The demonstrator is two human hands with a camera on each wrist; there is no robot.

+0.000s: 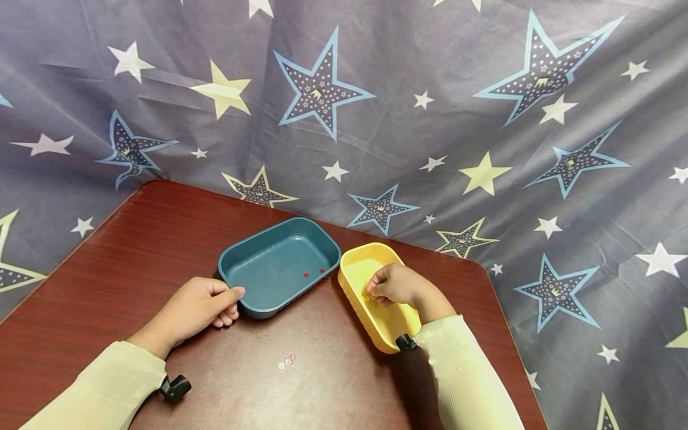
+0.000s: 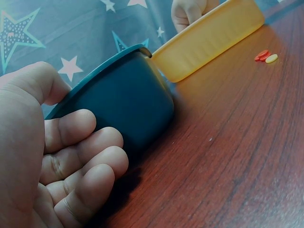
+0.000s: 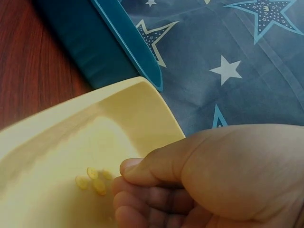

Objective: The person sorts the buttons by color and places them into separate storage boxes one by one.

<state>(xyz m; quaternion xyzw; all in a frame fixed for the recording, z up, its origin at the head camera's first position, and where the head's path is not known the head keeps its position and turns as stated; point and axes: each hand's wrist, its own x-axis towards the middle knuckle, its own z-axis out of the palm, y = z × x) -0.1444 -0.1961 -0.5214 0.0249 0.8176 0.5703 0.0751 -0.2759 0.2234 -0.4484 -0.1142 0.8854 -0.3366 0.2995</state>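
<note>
Fingers [image 1: 228, 318] of the left hand [image 1: 201, 301] are pinched, in the head view, on the rim of a teal tray [image 1: 263, 272] near the far edge of the surface [image 1: 188, 236]; toward the far right corner, a yellow tray [image 1: 396, 322] is reached into by the right hand [image 1: 398, 283]. In the left wrist view, small discs [image 2: 264, 54] are seen on the surface. In the right wrist view, curled fingers [image 3: 130, 202] are shown beside yellow discs [image 3: 92, 173]; whether one is pinched cannot be told.

Head: high, forward-down. Left wrist: close, low, across table [image 2: 213, 142]. Right wrist: close, downward (yellow tray [image 2: 209, 40] in all).
</note>
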